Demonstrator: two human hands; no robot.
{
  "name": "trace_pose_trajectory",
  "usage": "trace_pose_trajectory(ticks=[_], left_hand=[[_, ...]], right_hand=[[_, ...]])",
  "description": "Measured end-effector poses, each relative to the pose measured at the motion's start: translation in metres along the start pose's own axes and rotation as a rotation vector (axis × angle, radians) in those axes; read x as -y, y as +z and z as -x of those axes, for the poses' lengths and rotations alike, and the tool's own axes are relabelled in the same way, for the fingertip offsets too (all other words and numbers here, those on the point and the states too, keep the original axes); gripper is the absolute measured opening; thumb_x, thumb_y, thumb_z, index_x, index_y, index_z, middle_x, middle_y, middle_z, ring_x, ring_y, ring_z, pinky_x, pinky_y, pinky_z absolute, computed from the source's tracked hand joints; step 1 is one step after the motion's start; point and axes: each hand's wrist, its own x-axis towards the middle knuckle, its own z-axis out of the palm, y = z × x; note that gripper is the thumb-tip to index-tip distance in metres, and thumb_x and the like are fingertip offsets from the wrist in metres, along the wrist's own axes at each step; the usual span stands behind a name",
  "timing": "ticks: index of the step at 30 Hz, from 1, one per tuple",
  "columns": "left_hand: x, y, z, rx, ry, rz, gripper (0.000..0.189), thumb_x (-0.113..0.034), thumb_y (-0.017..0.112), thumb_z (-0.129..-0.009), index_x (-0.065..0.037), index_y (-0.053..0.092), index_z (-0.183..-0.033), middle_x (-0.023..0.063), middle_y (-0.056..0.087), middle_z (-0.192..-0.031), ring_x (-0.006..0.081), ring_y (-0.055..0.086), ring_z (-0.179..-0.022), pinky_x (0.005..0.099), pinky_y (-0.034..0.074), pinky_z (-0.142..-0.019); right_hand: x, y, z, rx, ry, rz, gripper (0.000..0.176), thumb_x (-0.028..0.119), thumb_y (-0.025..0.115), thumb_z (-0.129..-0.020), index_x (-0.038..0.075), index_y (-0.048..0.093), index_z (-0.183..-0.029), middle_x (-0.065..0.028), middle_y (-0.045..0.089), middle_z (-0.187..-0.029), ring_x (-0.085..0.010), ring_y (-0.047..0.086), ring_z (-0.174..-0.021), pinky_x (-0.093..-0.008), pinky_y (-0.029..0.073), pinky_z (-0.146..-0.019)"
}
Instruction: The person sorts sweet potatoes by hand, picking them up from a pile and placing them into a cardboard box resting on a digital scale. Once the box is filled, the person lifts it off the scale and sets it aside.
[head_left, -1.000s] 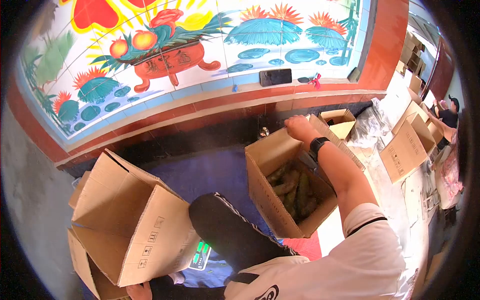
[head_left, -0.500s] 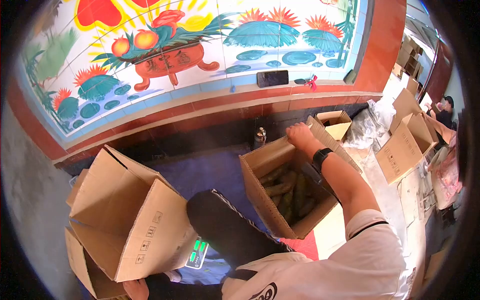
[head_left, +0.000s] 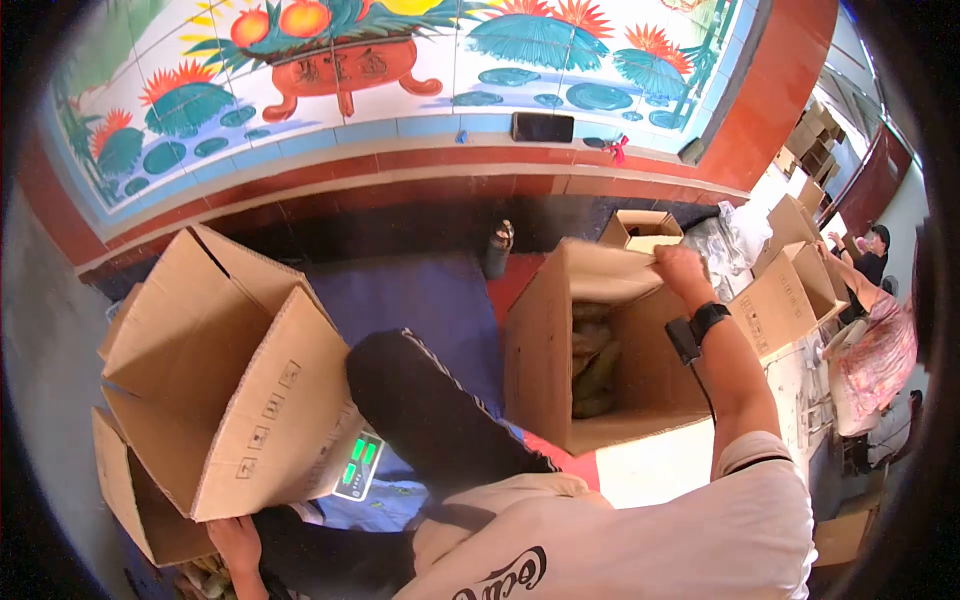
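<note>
My right hand (head_left: 683,277) is closed on the top edge of a cardboard box (head_left: 535,340), which leans over to one side. Long greenish-brown produce (head_left: 595,375) lies inside it; I cannot make out the kind. At the lower left, my left hand (head_left: 238,550) is by the bottom corner of a tall open carton (head_left: 265,410), its fingers partly hidden by the cardboard. This carton appears to stand by a scale with a green lit display (head_left: 358,466). Another open box (head_left: 125,480) is below it, beside more produce (head_left: 205,578).
A metal flask (head_left: 499,250) stands near the tiled wall. On the ledge lies a dark phone (head_left: 543,127). A small box (head_left: 640,230), plastic wrapping (head_left: 725,245) and an open carton (head_left: 785,300) are at right. Another person (head_left: 868,330) is farther off.
My right hand has shifted right and slightly down, and the produce box has tipped with it. My left hand remains by the carton's lower corner. The view has shifted too.
</note>
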Motion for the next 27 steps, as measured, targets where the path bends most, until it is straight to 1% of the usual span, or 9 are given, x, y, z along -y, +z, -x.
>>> trace_pose_trajectory(ticks=[1,7,14,15,17,20,22,24,27], left_hand=[[0.001,0.002,0.0,-0.11,0.088,-0.017,0.029,-0.01,0.051,-0.083,0.005,0.051,-0.107,0.0268,0.054,-0.104,0.0455,0.048,-0.098,0.0497,0.038,-0.084],[0.014,0.009,0.007,-0.065,0.055,-0.007,0.036,-0.009,0.05,-0.085,0.005,0.046,-0.118,0.0258,0.048,-0.117,0.0445,0.044,-0.108,0.0485,0.035,-0.092],[0.012,0.008,0.004,-0.021,-0.025,-0.024,0.036,-0.009,0.051,-0.085,0.004,0.047,-0.117,0.0257,0.049,-0.117,0.0442,0.043,-0.108,0.0491,0.034,-0.092],[0.012,0.008,0.006,-0.009,-0.046,-0.028,0.035,-0.009,0.051,-0.084,0.004,0.048,-0.117,0.0256,0.049,-0.117,0.0441,0.044,-0.108,0.0493,0.034,-0.092],[0.005,0.005,0.005,-0.012,-0.04,-0.032,0.035,-0.009,0.052,-0.084,0.004,0.048,-0.116,0.0255,0.05,-0.115,0.044,0.044,-0.107,0.049,0.034,-0.091],[0.005,0.005,-0.002,0.009,-0.023,0.014,0.034,-0.008,0.053,-0.082,0.005,0.05,-0.113,0.0251,0.052,-0.113,0.0436,0.046,-0.106,0.0483,0.035,-0.09],[0.005,0.007,-0.002,0.018,-0.041,0.051,0.033,-0.008,0.054,-0.081,0.005,0.051,-0.112,0.0247,0.053,-0.111,0.0434,0.046,-0.105,0.0479,0.036,-0.09],[0.002,0.007,-0.002,-0.011,-0.059,0.048,0.033,-0.008,0.054,-0.08,0.004,0.052,-0.111,0.0239,0.053,-0.111,0.0432,0.047,-0.104,0.0476,0.037,-0.089],[-0.002,0.006,-0.002,-0.024,-0.037,-0.017,0.032,-0.009,0.055,-0.079,0.002,0.055,-0.109,0.0229,0.054,-0.111,0.0424,0.047,-0.104,0.0478,0.036,-0.09]], right_hand=[[-0.016,0.01,0.01,0.003,0.038,-0.011,0.023,0.032,0.062,-0.075,0.009,0.06,-0.078,-0.0117,0.064,-0.076,-0.0297,0.062,-0.075,-0.0418,0.048,-0.065],[-0.094,0.018,0.083,0.075,0.292,0.018,0.026,0.033,0.061,-0.077,0.008,0.063,-0.084,-0.0171,0.063,-0.081,-0.0329,0.061,-0.082,-0.044,0.048,-0.07],[-0.21,0.078,0.197,0.559,0.612,0.203,0.023,0.021,0.055,-0.081,0.006,0.067,-0.094,-0.0169,0.062,-0.103,-0.0313,0.06,-0.096,-0.0414,0.05,-0.078],[-0.229,0.096,0.219,0.554,0.773,0.182,0.027,0.023,0.05,-0.084,0.006,0.066,-0.096,-0.0158,0.062,-0.105,-0.0297,0.06,-0.098,-0.0405,0.05,-0.079],[-0.193,0.034,0.231,0.621,0.895,0.151,0.026,0.021,0.053,-0.083,0.007,0.065,-0.101,-0.0158,0.061,-0.109,-0.0301,0.058,-0.103,-0.0407,0.049,-0.084],[-0.193,0.018,0.232,0.628,0.851,0.257,0.023,0.016,0.054,-0.08,0.005,0.066,-0.096,-0.0165,0.064,-0.099,-0.031,0.061,-0.097,-0.0418,0.05,-0.079],[-0.186,0.019,0.204,0.46,0.852,0.232,0.02,0.014,0.055,-0.078,0.004,0.067,-0.09,-0.0175,0.065,-0.094,-0.0331,0.062,-0.092,-0.0424,0.051,-0.075],[-0.207,0.053,0.159,0.404,0.698,0.212,0.019,0.013,0.056,-0.079,0.006,0.066,-0.092,-0.0155,0.064,-0.099,-0.0309,0.062,-0.092,-0.0427,0.051,-0.073],[-0.13,0.019,0.065,0.218,0.501,0.161,0.021,0.017,0.048,-0.084,0.004,0.064,-0.089,-0.0173,0.064,-0.094,-0.0351,0.061,-0.088,-0.0453,0.05,-0.073]])
